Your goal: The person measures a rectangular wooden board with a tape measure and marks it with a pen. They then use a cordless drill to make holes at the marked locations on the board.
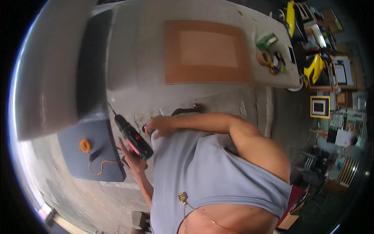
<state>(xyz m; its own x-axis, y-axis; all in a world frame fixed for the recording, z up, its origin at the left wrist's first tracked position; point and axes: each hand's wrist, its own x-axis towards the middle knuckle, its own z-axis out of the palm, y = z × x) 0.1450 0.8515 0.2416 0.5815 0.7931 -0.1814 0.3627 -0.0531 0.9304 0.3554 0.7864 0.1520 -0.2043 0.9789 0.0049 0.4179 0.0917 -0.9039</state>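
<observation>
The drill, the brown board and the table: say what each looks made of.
Drill: moulded plastic, black with red trim, slightly glossy. Brown board: probably fibreboard or cardboard, flat and matte, with a paler centre. Table: likely grey plastic, dull and scuffed.

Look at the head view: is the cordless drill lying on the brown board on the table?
No: the cordless drill is held in the left hand, well away from the brown board.

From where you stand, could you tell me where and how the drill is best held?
By its handle, from below. The drill points up and away, bit toward the table, and the left hand already cups its lower end; the right hand rests near its rear.
</observation>
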